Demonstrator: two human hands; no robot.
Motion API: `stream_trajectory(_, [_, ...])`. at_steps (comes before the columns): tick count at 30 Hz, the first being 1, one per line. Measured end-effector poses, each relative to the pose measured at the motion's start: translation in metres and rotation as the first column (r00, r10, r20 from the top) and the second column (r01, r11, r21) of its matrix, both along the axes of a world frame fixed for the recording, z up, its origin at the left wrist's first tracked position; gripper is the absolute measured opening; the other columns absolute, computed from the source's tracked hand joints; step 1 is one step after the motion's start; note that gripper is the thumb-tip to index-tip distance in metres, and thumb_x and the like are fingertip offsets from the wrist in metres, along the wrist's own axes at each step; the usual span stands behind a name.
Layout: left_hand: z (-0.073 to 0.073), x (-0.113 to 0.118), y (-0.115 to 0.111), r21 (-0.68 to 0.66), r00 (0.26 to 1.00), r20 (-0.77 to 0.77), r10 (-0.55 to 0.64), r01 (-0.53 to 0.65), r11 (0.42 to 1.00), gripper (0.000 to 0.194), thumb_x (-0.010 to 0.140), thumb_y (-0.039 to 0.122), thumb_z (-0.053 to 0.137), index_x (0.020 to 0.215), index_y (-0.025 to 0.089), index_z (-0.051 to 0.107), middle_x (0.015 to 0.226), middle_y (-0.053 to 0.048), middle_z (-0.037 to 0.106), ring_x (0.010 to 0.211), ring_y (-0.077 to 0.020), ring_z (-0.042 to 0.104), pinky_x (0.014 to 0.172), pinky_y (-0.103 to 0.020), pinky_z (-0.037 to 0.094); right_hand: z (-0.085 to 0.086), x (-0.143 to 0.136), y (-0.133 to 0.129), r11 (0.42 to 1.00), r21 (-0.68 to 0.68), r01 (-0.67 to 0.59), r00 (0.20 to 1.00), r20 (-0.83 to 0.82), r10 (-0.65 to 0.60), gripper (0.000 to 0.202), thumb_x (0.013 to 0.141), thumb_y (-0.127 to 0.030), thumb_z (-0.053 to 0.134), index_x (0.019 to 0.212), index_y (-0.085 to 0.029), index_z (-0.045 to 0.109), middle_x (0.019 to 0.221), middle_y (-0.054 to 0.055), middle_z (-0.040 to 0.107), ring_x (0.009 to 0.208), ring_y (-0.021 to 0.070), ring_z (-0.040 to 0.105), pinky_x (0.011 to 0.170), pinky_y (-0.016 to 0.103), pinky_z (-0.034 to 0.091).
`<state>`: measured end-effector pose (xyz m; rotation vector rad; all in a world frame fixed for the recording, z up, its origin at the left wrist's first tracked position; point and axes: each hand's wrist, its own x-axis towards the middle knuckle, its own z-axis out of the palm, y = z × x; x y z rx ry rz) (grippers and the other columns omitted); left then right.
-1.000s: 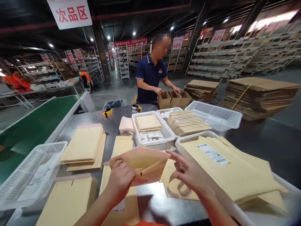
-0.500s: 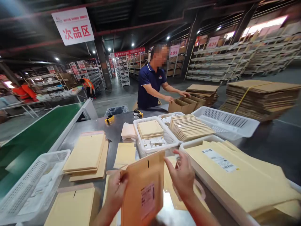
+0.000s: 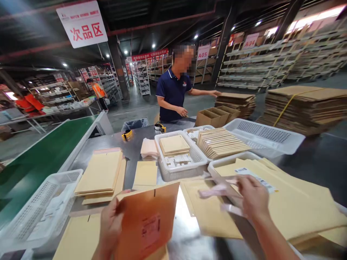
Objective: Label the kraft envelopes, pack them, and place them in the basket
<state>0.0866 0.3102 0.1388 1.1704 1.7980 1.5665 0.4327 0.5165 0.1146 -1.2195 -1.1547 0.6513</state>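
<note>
My left hand (image 3: 111,220) is closed on the left edge of a brown padded envelope (image 3: 148,216), which has a printed label and a short black mark near its top. Off to the right, my right hand (image 3: 252,196) pinches a thin pinkish strip (image 3: 217,190) that is blurred and curls to the left. Beneath that strip a yellow envelope (image 3: 217,220) lies on the metal table. The strip and the held envelope are apart.
Stacked envelopes (image 3: 100,171) lie at left, beside a white basket (image 3: 73,176) and green conveyor (image 3: 48,144). White baskets (image 3: 169,175) with envelopes stand ahead and right. Across the table a person (image 3: 173,90) reaches toward flattened cardboard (image 3: 235,97) near open boxes (image 3: 214,117).
My right hand has moved right, away from the envelope, and now holds the strip. The envelope has shifted left and lower with my left hand. The person's one hand has left the boxes.
</note>
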Motion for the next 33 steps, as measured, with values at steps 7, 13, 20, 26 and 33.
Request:
stream_trajectory(7, [0.008,-0.015,0.001,0.032,0.961,0.268,-0.066,0.06,0.998,0.041,0.064,0.025,0.077,0.104,0.018,0.071,0.092,-0.005,0.076,0.083,-0.0245,0.069,0.069,-0.029,0.058,-0.007,-0.015,-0.008,0.953,0.093,-0.289,0.951,-0.084,0.297,0.037,0.074,-0.037,0.066,0.05,-0.021,0.042,0.049,-0.002,0.044,0.048,0.0117,0.043,0.044,0.027,0.036])
stream_trajectory(13, [0.023,-0.014,0.015,0.067,0.958,0.288,0.012,-0.032,0.997,0.037,0.063,0.03,0.076,0.099,0.018,0.072,0.084,-0.003,0.074,0.071,-0.0189,0.066,0.059,-0.023,0.055,0.023,-0.091,-0.022,0.722,0.109,-0.683,0.73,0.059,0.681,0.035,0.077,-0.048,0.066,0.098,-0.021,0.061,0.085,0.004,0.067,0.06,0.0121,0.057,0.05,0.023,0.048])
stream_trajectory(20, [0.033,-0.032,-0.001,0.16,0.973,-0.17,-0.158,0.186,0.969,0.032,0.073,0.035,0.071,0.103,0.029,0.075,0.087,-0.005,0.078,0.071,-0.0211,0.07,0.061,-0.026,0.056,0.052,-0.065,-0.021,0.534,0.198,-0.822,0.567,0.373,0.734,0.025,0.086,-0.041,0.057,0.087,-0.024,0.076,0.075,0.007,0.074,0.069,0.0213,0.07,0.061,0.03,0.055])
stream_trajectory(26, [0.065,-0.034,-0.012,0.049,0.802,-0.413,-0.432,0.493,0.868,0.022,0.08,0.035,0.062,0.095,0.038,0.076,0.083,-0.004,0.079,0.069,-0.0256,0.073,0.061,-0.034,0.057,0.071,-0.048,-0.022,0.432,0.177,-0.884,0.466,0.361,0.808,0.035,0.086,-0.052,0.052,0.082,-0.03,0.079,0.066,0.007,0.071,0.054,0.0191,0.065,0.049,0.029,0.051])
stream_trajectory(33, [0.067,-0.021,-0.002,0.159,0.913,-0.313,-0.263,0.323,0.933,0.042,0.082,0.057,0.051,0.076,0.027,0.079,0.072,-0.007,0.076,0.071,-0.0257,0.069,0.065,-0.034,0.055,0.062,-0.048,-0.03,0.458,0.234,-0.858,0.504,0.202,0.84,0.039,0.083,-0.054,0.054,0.075,-0.024,0.077,0.064,0.007,0.068,0.058,0.0213,0.062,0.055,0.033,0.05])
